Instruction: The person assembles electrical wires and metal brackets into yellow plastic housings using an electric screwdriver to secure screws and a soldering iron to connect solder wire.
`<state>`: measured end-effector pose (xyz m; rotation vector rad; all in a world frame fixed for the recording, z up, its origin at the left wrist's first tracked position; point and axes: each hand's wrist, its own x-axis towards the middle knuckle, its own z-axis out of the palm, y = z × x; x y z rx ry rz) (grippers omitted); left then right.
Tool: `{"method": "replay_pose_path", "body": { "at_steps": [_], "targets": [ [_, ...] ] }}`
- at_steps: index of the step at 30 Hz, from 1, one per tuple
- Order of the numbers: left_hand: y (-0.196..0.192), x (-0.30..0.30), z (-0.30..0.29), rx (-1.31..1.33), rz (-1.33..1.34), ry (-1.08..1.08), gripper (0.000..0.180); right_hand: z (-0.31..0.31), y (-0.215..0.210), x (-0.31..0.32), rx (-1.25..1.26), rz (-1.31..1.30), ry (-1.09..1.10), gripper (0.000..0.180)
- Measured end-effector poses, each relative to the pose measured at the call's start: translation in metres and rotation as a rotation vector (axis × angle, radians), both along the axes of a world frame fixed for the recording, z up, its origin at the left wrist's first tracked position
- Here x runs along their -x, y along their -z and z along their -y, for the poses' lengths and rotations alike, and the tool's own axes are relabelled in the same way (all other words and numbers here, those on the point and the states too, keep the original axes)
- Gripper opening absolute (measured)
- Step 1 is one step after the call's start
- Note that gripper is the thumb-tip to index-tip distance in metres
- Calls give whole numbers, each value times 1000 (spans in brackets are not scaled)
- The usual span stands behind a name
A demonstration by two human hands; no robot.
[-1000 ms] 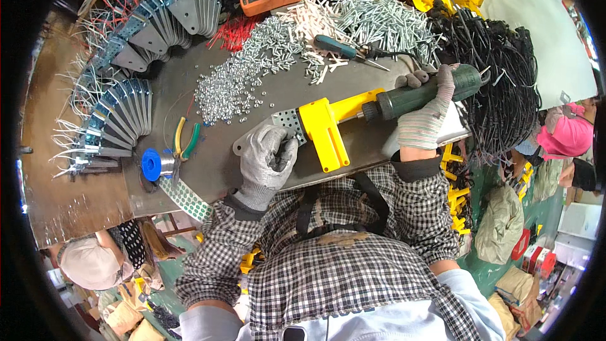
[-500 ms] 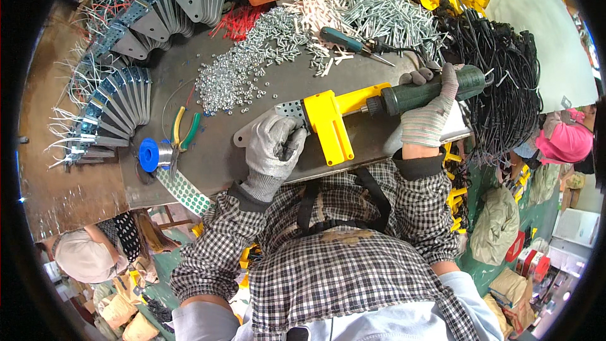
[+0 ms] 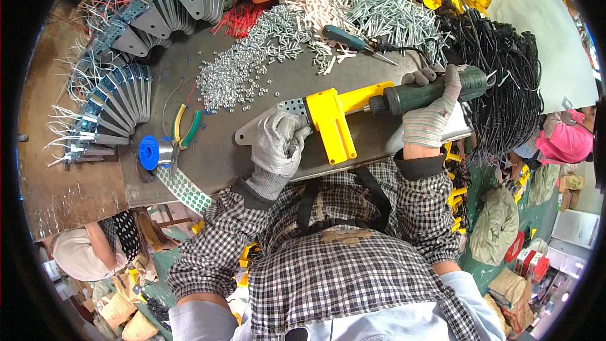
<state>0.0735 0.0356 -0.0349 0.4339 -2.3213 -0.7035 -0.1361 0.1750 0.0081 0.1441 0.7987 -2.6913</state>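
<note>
Centrally, workpiece: yellow plastic part (image 3: 332, 127) on a grey metal bracket (image 3: 268, 127), lying on the table (image 3: 214, 151) near its front edge.
Left hand (image 3: 279, 145): gloved grip pressed down on bracket and part.
Right hand (image 3: 429, 110): gloved grip wrapped around a green power screwdriver (image 3: 429, 91), tip at the part.
Risk: bit may slip toward the left fingers.
Risk: loose screws (image 3: 243, 79) nearby may scatter.

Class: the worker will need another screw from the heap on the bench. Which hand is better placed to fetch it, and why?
Probably the left hand: it only steadies the yellow part and lies nearer the screw heap. The right hand grips the green driver.
</note>
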Motion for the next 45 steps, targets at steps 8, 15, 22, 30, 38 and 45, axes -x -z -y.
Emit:
{"method": "replay_pose_path", "body": {
  "at_steps": [8,15,22,30,38,45],
  "targets": [
    [-8,-2,-1,17,69,28,28,1,0,-2,20,6,-35,27],
    [-9,-7,-4,39,174,23,35,4,0,-7,-9,-3,-19,27],
    [-5,-1,-5,75,144,49,32,7,-4,-11,-21,7,56,27],
    [-11,-3,-2,-38,235,65,31,2,-13,-5,-39,-27,-53,30],
    [-35,-10,4,174,465,-32,80,-39,-85,133,-1554,-987,-145,41],
    [-35,-59,-8,186,431,-168,88,6,-37,148,-2333,-1583,60,33]
  ]
}}
